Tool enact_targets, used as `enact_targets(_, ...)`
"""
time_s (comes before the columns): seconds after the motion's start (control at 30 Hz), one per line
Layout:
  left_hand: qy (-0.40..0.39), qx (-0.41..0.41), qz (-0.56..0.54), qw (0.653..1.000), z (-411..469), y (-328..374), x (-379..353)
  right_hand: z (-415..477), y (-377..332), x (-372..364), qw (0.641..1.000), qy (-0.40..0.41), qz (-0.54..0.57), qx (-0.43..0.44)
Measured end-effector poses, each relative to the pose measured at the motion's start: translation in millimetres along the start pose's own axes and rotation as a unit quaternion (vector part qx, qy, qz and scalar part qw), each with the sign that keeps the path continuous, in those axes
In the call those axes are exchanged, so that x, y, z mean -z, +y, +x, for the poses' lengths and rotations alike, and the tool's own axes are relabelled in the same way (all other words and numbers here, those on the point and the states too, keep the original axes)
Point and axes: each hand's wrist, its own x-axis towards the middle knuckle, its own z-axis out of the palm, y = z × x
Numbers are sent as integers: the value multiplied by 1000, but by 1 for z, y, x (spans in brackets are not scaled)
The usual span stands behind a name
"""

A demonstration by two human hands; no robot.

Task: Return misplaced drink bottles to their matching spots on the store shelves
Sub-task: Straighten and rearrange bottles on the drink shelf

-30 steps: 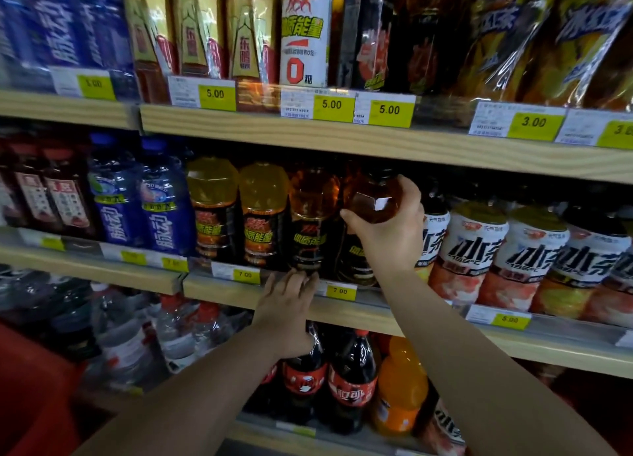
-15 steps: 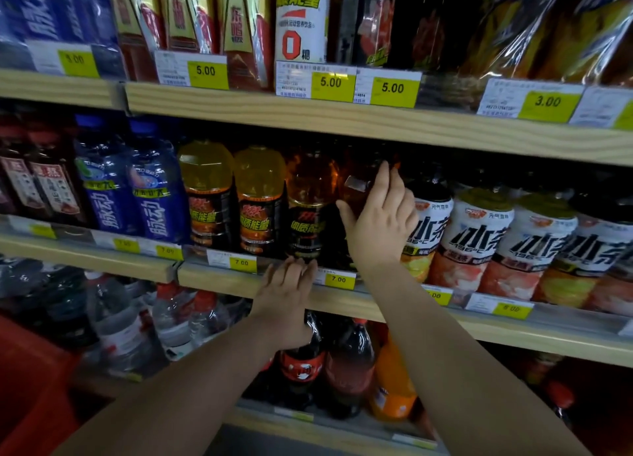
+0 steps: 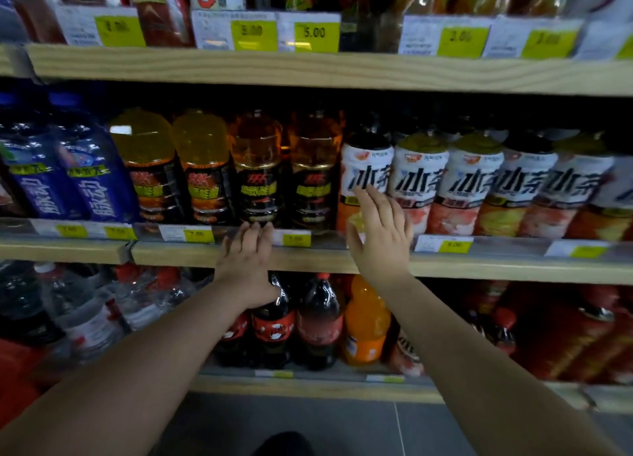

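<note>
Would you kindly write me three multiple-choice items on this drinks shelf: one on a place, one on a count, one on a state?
1. Where does the left hand rest?
A. on the middle shelf's front edge
B. on the top shelf
C. on the floor

2. How many blue-labelled bottles stand at the left of the middle shelf?
A. none
B. two
C. six

3. What is the right hand doing?
A. gripping an orange bottle
B. holding a price tag
C. open, holding nothing

Answers: 1 A, its fingers lie over the shelf edge by the price tags. 2 B, a pair stands beside the yellow-topped bottles. 3 C, its fingers are spread and empty.
</note>
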Motion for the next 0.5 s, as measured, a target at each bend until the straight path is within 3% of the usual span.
enact_targets(0.13,30,64,-105,992,0,25,-12,-47,66,18,997,-42,-34,-64)
enact_targets(0.2,74,52,-141,986,-3,53,-22,-64,97,29,987,-79,-84,-112)
enact_targets(0.37,90,-127,-139,978,3,143,-39,-81,173,56,925,-195,-134,-297)
enact_targets(0.5,145,-278,-128,941,16,211,-37,-86,202,63,927,-226,-122,-274)
